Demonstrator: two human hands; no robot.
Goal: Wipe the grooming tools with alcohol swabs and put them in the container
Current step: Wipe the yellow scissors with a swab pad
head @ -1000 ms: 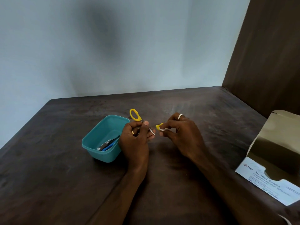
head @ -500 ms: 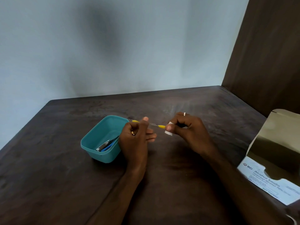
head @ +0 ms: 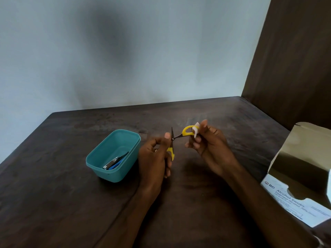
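Gripping yellow-handled scissors [head: 172, 140] in left hand [head: 155, 158]; pinching white swab [head: 196, 130] against upper handle loop with right hand [head: 209, 144], right of teal container [head: 100, 158].

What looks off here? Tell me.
Nothing stands out. The left hand holds the open yellow scissors while the right hand rubs a swab on one handle loop. The teal container stands upright.

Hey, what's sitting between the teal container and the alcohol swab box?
In the head view: both hands, the left hand and right hand, holding the yellow scissors above the table.
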